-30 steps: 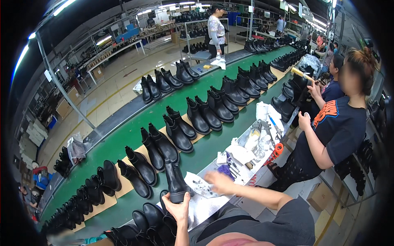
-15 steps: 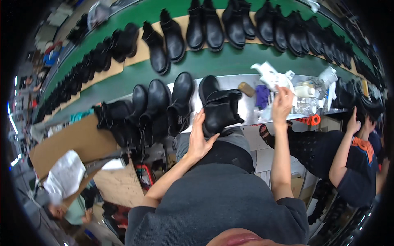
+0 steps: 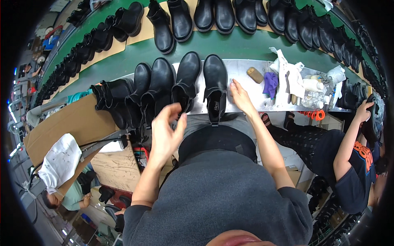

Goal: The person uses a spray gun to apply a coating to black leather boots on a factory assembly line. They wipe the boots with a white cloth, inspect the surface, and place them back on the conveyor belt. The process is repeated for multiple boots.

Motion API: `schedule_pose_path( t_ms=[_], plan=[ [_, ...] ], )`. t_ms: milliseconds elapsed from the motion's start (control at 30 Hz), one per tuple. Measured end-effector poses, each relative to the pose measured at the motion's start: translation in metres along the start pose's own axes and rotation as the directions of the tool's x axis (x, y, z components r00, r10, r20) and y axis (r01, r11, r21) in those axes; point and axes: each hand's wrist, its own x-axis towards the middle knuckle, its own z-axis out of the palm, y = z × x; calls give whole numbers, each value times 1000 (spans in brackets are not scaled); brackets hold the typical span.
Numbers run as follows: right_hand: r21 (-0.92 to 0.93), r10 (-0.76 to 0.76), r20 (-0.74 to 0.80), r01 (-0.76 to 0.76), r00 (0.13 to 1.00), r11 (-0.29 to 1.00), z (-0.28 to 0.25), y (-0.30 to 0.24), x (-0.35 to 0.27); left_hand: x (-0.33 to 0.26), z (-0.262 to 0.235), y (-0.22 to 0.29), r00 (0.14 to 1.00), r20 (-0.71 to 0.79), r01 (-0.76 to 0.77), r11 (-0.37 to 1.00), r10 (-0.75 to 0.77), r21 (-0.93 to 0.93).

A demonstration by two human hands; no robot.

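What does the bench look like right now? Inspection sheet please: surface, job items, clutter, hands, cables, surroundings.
Surface: metal bench top, bare in the middle.
Job items: two black ankle boots upright, toes away; more boots crowd the left.
Clutter: brown block, purple cloth, white rags, bottles at right.
Hands: left hand open by a boot's collar; right hand resting on the bench.
Cables: black cable at left.
Surroundings: green conveyor carrying boots; a co-worker at right.

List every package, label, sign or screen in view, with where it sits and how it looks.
Insole label: inside the boot beside the right hand, small pale print on black.
Cardboard sheet: left of the boot row, flat, brown.
Bottles: right end of the metal bench, whitish, labels unreadable.
No screens or signs.
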Motion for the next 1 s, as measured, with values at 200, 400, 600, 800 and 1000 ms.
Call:
schedule_pose_path(
  t_ms=[200, 400, 600, 800, 1000],
  plan=[
    [0, 73, 23, -73, 997, 997, 44, -37, 8, 76, 54, -74, 992, 88, 98, 995, -95, -34],
    [516, 92, 72, -116, 993, 849, 57, -11, 6, 101, 64, -38, 950, -112, 303, 945, -290, 124],
    [803, -120, 40, 39, 992, 594, -4, -64, -17, 93, 26, -65, 898, 204, 400, 529, -390, -748],
    [722, -180, -146, 229, 973, 653, -64, -101, -6, 64, 63, -99, 939, 332, 328, -49, -95, -943],
    [604, -246, -222, 332, 943, 725, -73, -120, -9, 54, 58, -95, 946, 296, 295, -24, -129, -955]
  ],
)
